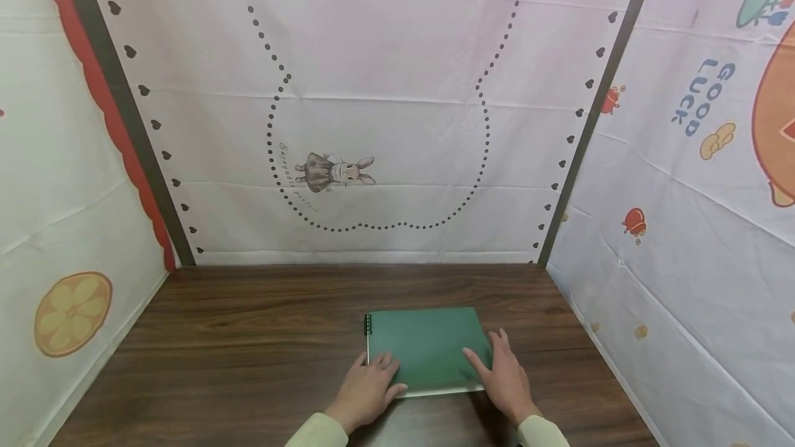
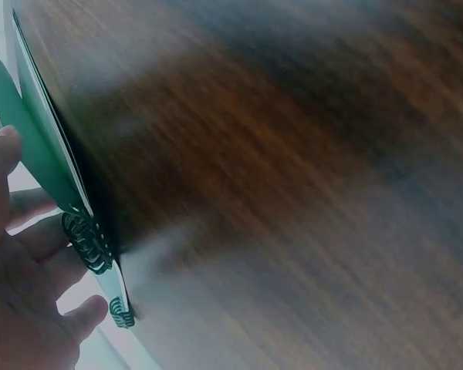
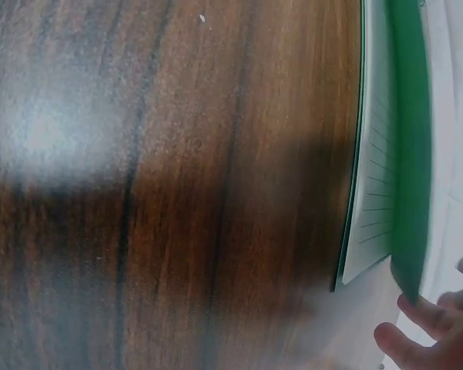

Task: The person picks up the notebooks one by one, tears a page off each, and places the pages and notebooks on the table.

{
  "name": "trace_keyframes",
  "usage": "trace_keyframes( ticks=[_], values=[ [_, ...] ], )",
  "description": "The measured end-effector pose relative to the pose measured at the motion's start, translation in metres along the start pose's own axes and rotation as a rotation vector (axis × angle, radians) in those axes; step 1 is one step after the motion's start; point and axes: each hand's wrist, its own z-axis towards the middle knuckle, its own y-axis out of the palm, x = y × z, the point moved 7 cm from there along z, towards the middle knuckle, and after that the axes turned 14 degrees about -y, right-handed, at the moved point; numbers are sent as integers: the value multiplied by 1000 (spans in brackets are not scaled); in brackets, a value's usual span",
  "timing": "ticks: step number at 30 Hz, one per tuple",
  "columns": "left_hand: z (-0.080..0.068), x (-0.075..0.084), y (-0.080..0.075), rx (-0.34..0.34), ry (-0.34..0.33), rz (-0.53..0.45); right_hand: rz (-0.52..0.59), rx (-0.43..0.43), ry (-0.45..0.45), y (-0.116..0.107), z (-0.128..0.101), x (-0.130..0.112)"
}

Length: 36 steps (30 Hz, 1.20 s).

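Note:
A green spiral-bound notebook [image 1: 428,343] lies on the wooden table, its black coil binding [image 1: 368,324] along the left side. In both wrist views its front cover [image 3: 409,154] stands slightly raised from the pages [image 3: 374,177], which show printed lines. My left hand [image 1: 369,388] rests at the near left corner, fingers spread over the cover beside the coils [image 2: 89,243]. At the right edge is my right hand [image 1: 506,378], its thumb over the cover and its fingers extended along the side. In the right wrist view, its fingertips are right at the cover's corner.
The dark wood-grain table [image 1: 248,336] runs back to a white printed cloth wall [image 1: 385,123]. Similar cloth panels [image 1: 671,226] stand on the left and right, with dark strips at the corners. Light glares off the tabletop in the wrist views.

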Motion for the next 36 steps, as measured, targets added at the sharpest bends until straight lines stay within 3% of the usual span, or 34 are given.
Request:
trace_keyframes(
  ticks=[6, 14, 22, 27, 36],
  values=[
    [-1, 0, 0, -8, -5, -8, 39, 18, 3, -2, -2, -2],
    [-2, 2, -2, -8, -6, -12, 109, 14, 75, -1, -7, 5],
    [-1, 2, -1, -10, -19, -14, 85, 51, 57, -1, -9, 6],
    [-1, 1, 0, -6, -33, -38, 17, -13, 40, 4, -8, 5],
    [0, -3, 0, 0, -58, -102, -89, -152, -104, 17, -10, -7]
  ],
)
